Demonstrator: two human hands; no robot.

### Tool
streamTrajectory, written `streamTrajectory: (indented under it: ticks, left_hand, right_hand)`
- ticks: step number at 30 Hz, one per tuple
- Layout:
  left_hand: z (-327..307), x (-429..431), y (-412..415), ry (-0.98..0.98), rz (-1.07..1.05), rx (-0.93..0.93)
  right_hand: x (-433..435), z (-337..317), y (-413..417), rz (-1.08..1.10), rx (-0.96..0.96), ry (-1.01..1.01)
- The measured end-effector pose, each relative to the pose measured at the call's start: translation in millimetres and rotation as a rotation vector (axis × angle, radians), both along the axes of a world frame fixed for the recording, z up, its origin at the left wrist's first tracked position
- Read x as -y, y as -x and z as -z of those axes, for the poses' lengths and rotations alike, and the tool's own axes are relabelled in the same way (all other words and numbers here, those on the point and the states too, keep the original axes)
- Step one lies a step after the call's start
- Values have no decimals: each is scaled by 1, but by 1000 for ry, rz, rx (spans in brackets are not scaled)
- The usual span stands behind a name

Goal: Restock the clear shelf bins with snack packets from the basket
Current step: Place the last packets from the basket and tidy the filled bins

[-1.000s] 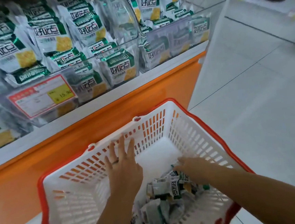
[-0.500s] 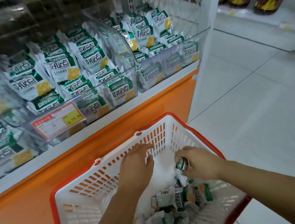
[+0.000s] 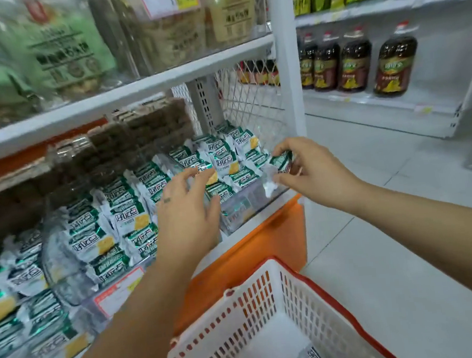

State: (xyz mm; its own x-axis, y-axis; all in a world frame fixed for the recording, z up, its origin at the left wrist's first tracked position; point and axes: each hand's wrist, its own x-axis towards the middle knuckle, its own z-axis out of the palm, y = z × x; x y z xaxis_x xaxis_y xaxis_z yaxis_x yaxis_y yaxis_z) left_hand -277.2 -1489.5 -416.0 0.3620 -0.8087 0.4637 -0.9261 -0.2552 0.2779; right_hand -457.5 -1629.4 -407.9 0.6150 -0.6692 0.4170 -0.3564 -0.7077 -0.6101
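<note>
right fingers (image 3: 289,144) around snack packet (image 3: 281,161)

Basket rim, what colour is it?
Solid red. The basket rim shows best in the head view.

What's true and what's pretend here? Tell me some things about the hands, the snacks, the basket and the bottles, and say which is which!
1. The right hand pinches a green snack packet. True.
2. The left hand grips a bottle. False: it holds nothing, and its spread fingers reach toward the shelf packets.
3. The basket is white with a red rim. True.
4. The basket has nothing in it. False: at least one leftover packet lies at the bottom.
5. The dark bottles stand on the floor. False: they stand on a white shelf across the aisle.
</note>
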Motion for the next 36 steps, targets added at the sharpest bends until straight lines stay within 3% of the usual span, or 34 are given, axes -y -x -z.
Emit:
streamTrajectory:
  ticks: [2, 4, 7, 14, 18, 24, 27, 30, 36]
  left_hand:
    - [0, 15, -10, -240, -6, 25]
    - [8, 23, -18, -345, 37, -16]
    - [20, 25, -23, -264, 106, -127]
    - [30, 24, -34, -112, 198, -177]
    - [31, 22, -35, -78, 198, -162]
    - [33, 23, -37, -69, 194, -175]
    - [34, 23, -36, -54, 193, -175]
    - [34, 22, -33, -47, 193, -176]
    - [31, 19, -29, -103, 191, -172]
  right_hand:
    - [21, -9, -15, 63, 15, 46]
    - [42, -13, -32, 92, -43, 90]
    - [71, -13, -60, 131, -123, 132]
    - [124, 19, -127, 210, -290, 60]
    - [138, 35, -148, 212, -483, 107]
    - [122, 31, -140, 254, -253, 248]
    - [100, 31, -134, 46, -180, 304]
    - [87, 33, -143, -205, -477, 311]
    - [108, 42, -156, -160, -789, 178]
